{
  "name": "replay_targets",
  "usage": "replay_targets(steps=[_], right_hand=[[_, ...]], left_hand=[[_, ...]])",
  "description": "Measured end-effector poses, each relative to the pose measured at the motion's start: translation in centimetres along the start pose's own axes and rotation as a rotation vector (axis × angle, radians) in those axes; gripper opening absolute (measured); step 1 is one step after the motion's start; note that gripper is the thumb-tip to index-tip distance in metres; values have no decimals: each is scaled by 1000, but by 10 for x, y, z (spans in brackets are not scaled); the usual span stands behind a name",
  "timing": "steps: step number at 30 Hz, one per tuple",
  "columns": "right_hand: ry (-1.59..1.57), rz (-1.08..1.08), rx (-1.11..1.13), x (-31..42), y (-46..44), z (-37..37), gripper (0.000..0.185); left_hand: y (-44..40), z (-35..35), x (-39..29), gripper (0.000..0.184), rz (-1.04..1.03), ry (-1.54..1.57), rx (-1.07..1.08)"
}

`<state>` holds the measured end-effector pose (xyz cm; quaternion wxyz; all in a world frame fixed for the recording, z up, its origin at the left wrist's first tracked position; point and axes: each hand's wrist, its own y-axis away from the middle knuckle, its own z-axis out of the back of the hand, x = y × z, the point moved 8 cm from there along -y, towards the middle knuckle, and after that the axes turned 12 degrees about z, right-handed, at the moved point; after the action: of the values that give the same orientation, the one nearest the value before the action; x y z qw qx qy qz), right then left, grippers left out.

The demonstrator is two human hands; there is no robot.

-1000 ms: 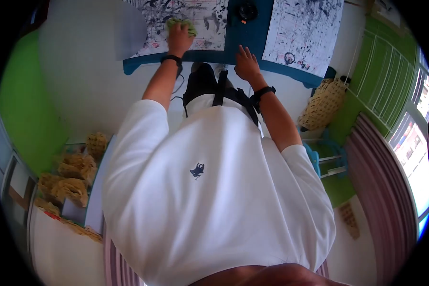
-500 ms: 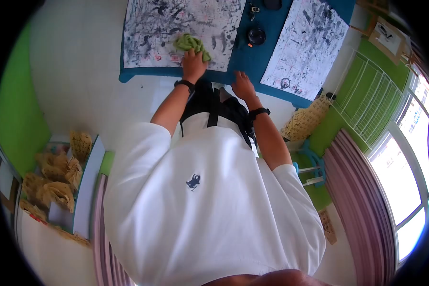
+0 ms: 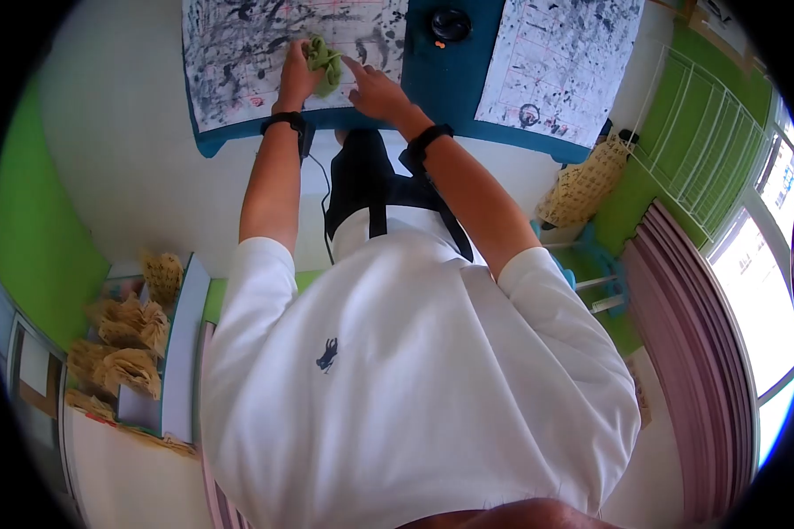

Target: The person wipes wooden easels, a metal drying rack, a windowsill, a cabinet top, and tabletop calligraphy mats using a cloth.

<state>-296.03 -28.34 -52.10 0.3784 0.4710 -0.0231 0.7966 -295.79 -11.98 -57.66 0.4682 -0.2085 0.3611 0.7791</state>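
A crumpled green cloth (image 3: 325,69) is over the ink-spotted paper sheet (image 3: 238,53) on the left part of the blue table (image 3: 441,93). My left hand (image 3: 299,76) grips the cloth at its left side. To the right of the cloth, my right hand (image 3: 376,92) has its index finger stretched toward it, the other fingers partly bent. Whether that fingertip touches the cloth is too small to tell. Both wrists wear black bands.
A black round dish (image 3: 451,26) stands beside small orange pieces (image 3: 439,44). Another spotted sheet (image 3: 560,70) lies on the right. A patterned bag (image 3: 585,183) is right of the table, near a white rack (image 3: 701,132). Brown paper bundles fill a shelf (image 3: 176,353) at lower left.
My left hand has moved left with the cloth, which looks more bunched. My right hand has come left from the table's front edge to beside the cloth.
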Motion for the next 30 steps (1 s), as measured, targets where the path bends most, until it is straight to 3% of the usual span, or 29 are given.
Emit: replay_targets(steps=[2, 4, 6, 8, 10, 14, 16, 18, 19, 20, 22, 24, 25, 28, 30], right_hand=[[-22, 2, 12, -16, 20, 0, 74], [-21, -122, 87, -53, 55, -2, 71], [-87, -286, 21, -111, 89, -1, 65], [-145, -443, 55, -160, 132, 18, 60], [-149, -525, 24, -210, 180, 39, 62], [-581, -406, 51, -256, 244, 74, 83], [-517, -230, -28, -257, 250, 89, 89], [-781, -264, -124, -233, 253, 118, 78], [-784, -260, -206, -243, 256, 124, 71], [-784, -248, -285, -258, 258, 126, 63], [-259, -265, -445, -265, 263, 160, 47], [-211, -323, -740, -289, 275, 194, 45], [-183, -304, -721, -299, 269, 195, 45], [66, -523, -649, -327, 285, 192, 47], [31, -433, -524, -324, 270, 171, 65]], left_hand=[[3, -18, 10, 64, 197, 65, 115], [18, -40, -1, 67, 233, 23, 134], [43, -62, -17, 66, 330, 7, 87], [71, -99, -39, 65, 340, 125, 57], [89, -156, -74, 64, 213, 78, 87], [122, -249, -163, 62, 279, 219, 248], [137, -285, -207, 65, 225, 315, 497], [148, -313, -227, 63, 200, 564, 585], [154, -303, -245, 59, 320, 827, 707], [149, -301, -245, 57, 358, 776, 758], [138, -300, -239, 57, 264, 624, 849], [103, -290, -215, 57, 117, 261, 519], [96, -288, -211, 57, 145, 212, 501], [86, -299, -189, 57, 182, 155, 488], [89, -307, -188, 52, 266, 213, 591]])
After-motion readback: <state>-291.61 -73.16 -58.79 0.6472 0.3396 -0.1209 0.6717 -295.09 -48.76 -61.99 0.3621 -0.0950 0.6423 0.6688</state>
